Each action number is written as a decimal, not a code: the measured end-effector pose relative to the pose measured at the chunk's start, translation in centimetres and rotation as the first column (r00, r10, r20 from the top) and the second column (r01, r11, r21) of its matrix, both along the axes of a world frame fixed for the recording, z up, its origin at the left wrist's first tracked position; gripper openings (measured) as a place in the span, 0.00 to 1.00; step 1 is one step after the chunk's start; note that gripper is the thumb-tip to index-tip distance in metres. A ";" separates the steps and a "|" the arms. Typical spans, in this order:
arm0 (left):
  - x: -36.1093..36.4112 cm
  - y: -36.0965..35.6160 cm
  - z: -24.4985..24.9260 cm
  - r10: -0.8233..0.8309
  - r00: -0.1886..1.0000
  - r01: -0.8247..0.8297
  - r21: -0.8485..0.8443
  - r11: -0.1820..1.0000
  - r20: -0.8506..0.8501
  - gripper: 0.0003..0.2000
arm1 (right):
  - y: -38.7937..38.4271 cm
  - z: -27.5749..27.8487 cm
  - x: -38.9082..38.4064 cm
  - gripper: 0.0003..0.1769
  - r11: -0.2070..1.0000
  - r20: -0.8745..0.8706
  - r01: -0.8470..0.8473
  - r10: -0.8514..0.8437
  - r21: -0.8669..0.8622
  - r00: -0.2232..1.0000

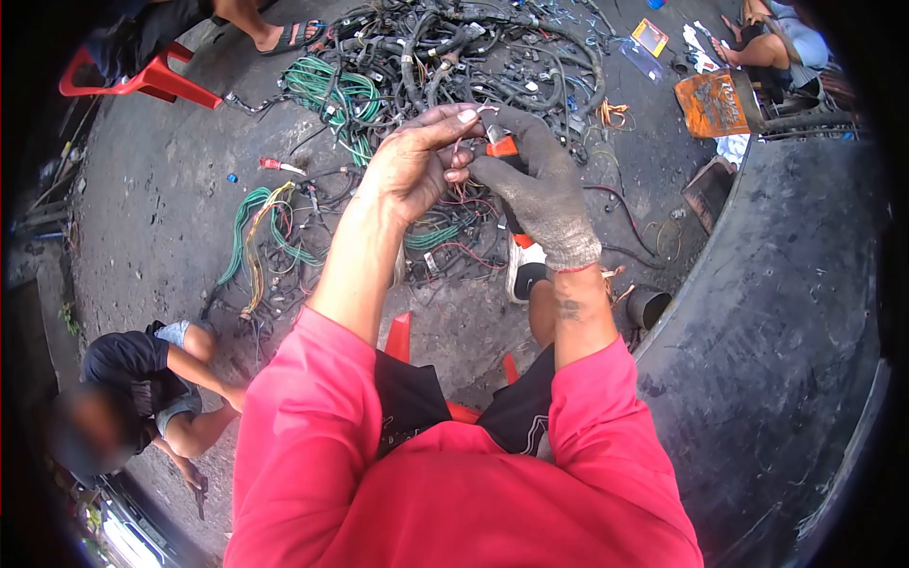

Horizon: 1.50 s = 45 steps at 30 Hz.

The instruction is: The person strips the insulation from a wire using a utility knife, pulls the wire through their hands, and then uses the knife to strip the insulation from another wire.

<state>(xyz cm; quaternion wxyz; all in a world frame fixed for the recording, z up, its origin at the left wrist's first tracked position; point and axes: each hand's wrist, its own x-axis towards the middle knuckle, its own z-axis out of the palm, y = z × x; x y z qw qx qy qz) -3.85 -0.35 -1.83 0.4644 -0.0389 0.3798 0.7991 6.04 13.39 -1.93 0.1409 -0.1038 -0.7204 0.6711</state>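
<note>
Bare, my left hand (417, 159) is closed in a pinch on a thin pinkish wire (489, 109), whose end sticks up past the thumb. My right hand (542, 180) wears a dirty grey knitted glove and wraps round an orange-and-black hand tool (502, 148) with a grey metal end. The tool's metal end is close beside the left fingertips; most of its handle is hidden by the glove. Below both hands, loose cut wires and a green wire coil (437, 233) lie on the ground.
A big heap of black wiring harnesses (426, 57) spreads ahead, with green wire bundles (331, 90) at its left. A dark curved panel (767, 312) stands at right. Other people sit around: one by a red chair (156, 80), one crouching lower left (133, 379).
</note>
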 end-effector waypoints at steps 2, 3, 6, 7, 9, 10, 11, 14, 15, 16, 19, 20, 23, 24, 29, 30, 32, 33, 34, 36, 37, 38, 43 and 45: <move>0.1 0.2 0.0 -0.030 0.999 0.029 -0.023 0.999 -0.042 0.17 | 0.4 0.2 0.2 0.27 0.961 0.074 0.062 -0.084 0.271 0.994; 0.1 0.3 0.0 -0.062 0.995 0.058 -0.049 0.997 -0.083 0.19 | 0.4 0.4 0.3 0.27 0.961 0.074 0.060 -0.083 0.270 0.994; 0.1 0.6 -0.2 -0.038 0.969 -0.006 -0.178 0.984 -0.244 0.17 | 0.6 0.6 0.5 0.26 0.820 0.039 0.097 -0.144 0.564 0.989; 0.0 0.8 -0.2 -0.036 0.945 -0.044 -0.235 0.971 -0.324 0.16 | 0.6 0.6 0.7 0.25 0.821 0.102 0.068 -0.152 0.566 0.983; -0.4 0.7 -0.3 -0.039 0.943 -0.048 -0.254 0.966 -0.331 0.15 | 0.7 0.7 0.8 0.23 0.823 0.163 0.039 -0.158 0.567 0.974; -0.5 0.6 -0.3 -0.022 0.922 -0.104 -0.300 0.948 -0.387 0.15 | 0.9 0.8 0.9 0.22 0.780 0.207 0.023 -0.195 0.626 0.959; -0.6 0.5 -0.3 -0.007 0.897 -0.161 -0.341 0.926 -0.442 0.14 | 1.2 0.9 1.0 0.21 0.733 0.248 0.004 -0.235 0.680 0.940; -0.5 0.4 0.2 0.002 0.911 -0.151 -0.328 0.932 -0.412 0.11 | 2.0 0.6 0.7 0.18 0.869 0.202 0.165 -0.286 0.467 0.937; -0.4 0.4 0.2 -0.004 0.920 -0.136 -0.329 0.934 -0.391 0.10 | 2.2 0.7 0.7 0.18 0.868 0.200 0.168 -0.289 0.468 0.936; -0.3 0.6 0.2 -0.031 0.927 -0.109 -0.348 0.931 -0.375 0.10 | 2.3 0.9 0.6 0.17 0.944 0.202 0.153 -0.218 0.294 0.955; -0.2 0.6 0.3 -0.121 0.930 0.004 -0.319 0.948 -0.347 0.10 | 2.1 1.4 0.5 0.14 0.994 0.146 0.113 -0.112 -0.001 0.983; -0.2 0.6 0.4 -0.133 0.927 0.007 -0.338 0.941 -0.352 0.10 | 1.9 1.4 0.5 0.12 0.990 0.097 0.092 -0.081 -0.109 0.992; 0.0 0.5 0.0 -0.166 0.896 0.034 -0.309 0.951 -0.412 0.07 | 2.8 0.5 0.7 0.09 0.963 0.199 0.068 -0.016 -0.261 0.980; 0.0 0.5 0.1 -0.165 0.896 0.033 -0.308 0.951 -0.413 0.07 | 2.6 0.8 0.7 0.09 0.963 0.198 0.067 -0.015 -0.261 0.980; 0.2 0.5 0.4 -0.141 0.861 0.002 -0.276 0.961 -0.488 0.07 | 2.5 1.4 0.9 0.11 0.872 0.203 0.096 0.003 -0.480 0.979; 0.2 0.5 0.3 -0.141 0.861 0.001 -0.276 0.961 -0.488 0.07 | 2.4 1.6 0.8 0.11 0.872 0.203 0.096 0.004 -0.481 0.979; 0.1 0.5 -0.1 -0.126 0.850 -0.008 -0.253 0.967 -0.511 0.07 | 2.2 2.2 0.7 0.13 0.895 0.209 0.116 -0.026 -0.431 0.978; 0.2 0.5 -0.1 -0.126 0.850 -0.009 -0.253 0.967 -0.512 0.07 | 2.2 2.2 0.7 0.13 0.895 0.208 0.115 -0.026 -0.431 0.978; 0.3 0.6 -0.1 -0.114 0.851 -0.017 -0.244 0.970 -0.512 0.07 | 2.2 2.2 0.7 0.14 0.887 0.204 0.108 -0.015 -0.449 0.979; 0.5 0.8 0.0 -0.103 0.852 -0.025 -0.236 0.971 -0.513 0.07 | 2.3 2.1 0.7 0.14 0.878 0.199 0.100 -0.005 -0.468 0.980; 0.5 0.8 0.1 -0.092 0.848 -0.038 -0.234 0.972 -0.522 0.07 | 2.3 1.9 0.7 0.15 0.876 0.194 0.093 0.001 -0.473 0.981; 0.6 0.9 0.2 -0.082 0.844 -0.051 -0.231 0.972 -0.530 0.07 | 2.3 1.8 0.7 0.16 0.874 0.189 0.086 0.007 -0.478 0.982; 1.0 1.2 0.5 -0.071 0.816 -0.080 -0.234 0.969 -0.573 0.06 | 2.2 1.7 0.9 0.17 0.817 0.122 0.034 0.044 -0.576 0.992; 1.0 1.2 0.4 -0.086 0.811 -0.063 -0.234 0.970 -0.578 0.06 | 2.2 1.4 0.8 0.17 0.753 0.071 -0.009 0.074 -0.658 0.995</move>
